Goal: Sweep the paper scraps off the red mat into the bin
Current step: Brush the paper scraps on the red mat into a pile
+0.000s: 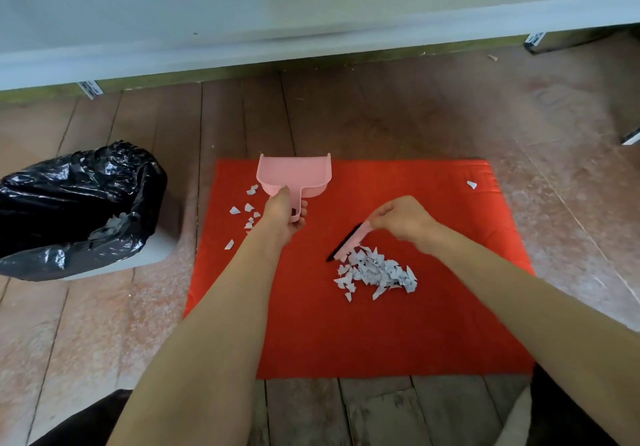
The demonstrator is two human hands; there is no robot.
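Far left, on the worn wooden plank floor (86,324): a grey bin lined with a crinkled black plastic bag (52,186), standing clear of the mat. A few white scraps lie inside the bag, near its opening.

The flat red rectangular mat (381,335) lies on the floor to the right of the bin. Along its left edge a loose scatter of small white paper scraps (247,210) is spread out, just left of the left wrist.

The left hand (285,215) has its fingers curled round the short handle of a pale pink plastic dustpan (294,172). The pan's open mouth faces away from the person, over the far left part of the mat. Whether the pan rests on the mat or is held above it cannot be told.

The right hand (398,219) is near the middle of the mat, fingers bent and pinching the end of a small pink hand brush with black bristles (349,241). The brush slants down to the left, and its lower end touches the upper left edge of the main pile.

That heap of white paper scraps (375,272) sits on the mat just below the right hand, well apart from the dustpan.

Far right, near the mat's far corner, lies one lone white scrap (471,184).
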